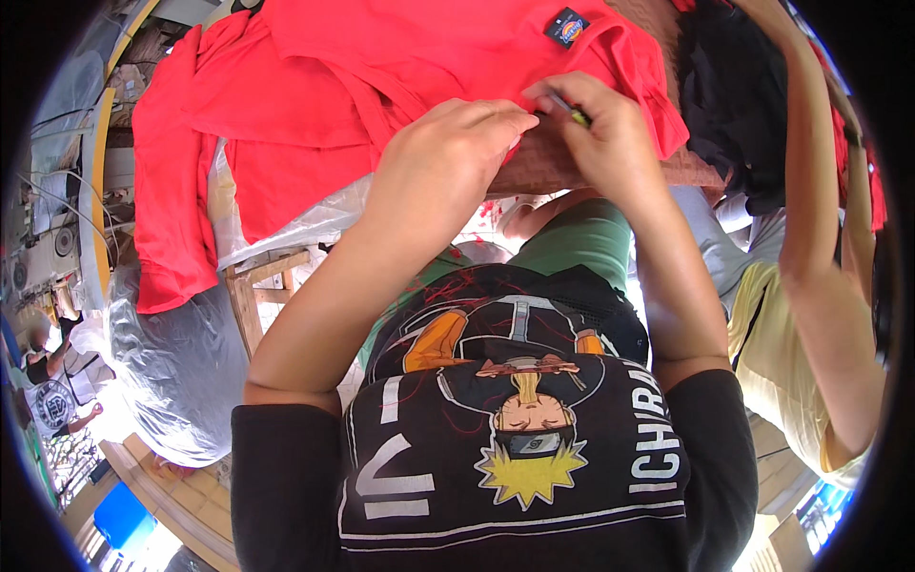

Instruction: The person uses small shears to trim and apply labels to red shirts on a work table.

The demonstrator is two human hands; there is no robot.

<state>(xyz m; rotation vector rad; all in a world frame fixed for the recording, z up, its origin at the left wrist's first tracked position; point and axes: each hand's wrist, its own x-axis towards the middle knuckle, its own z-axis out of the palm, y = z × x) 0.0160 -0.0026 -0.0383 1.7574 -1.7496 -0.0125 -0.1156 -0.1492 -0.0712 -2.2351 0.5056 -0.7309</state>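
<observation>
Red cloth (315, 71); one left hand (453, 143), grip indeterminable; one right hand (610, 124), holding one small tool (579, 116), long axis oblique, dark end far-left.

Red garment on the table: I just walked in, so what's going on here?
The person's right hand holds a small tool, partly yellow-green, close beside the left hand, at the near edge of the red garment. Whether the left hand grips the garment is unclear. To the right, a co-worker in yellow is near dark cloth.
</observation>
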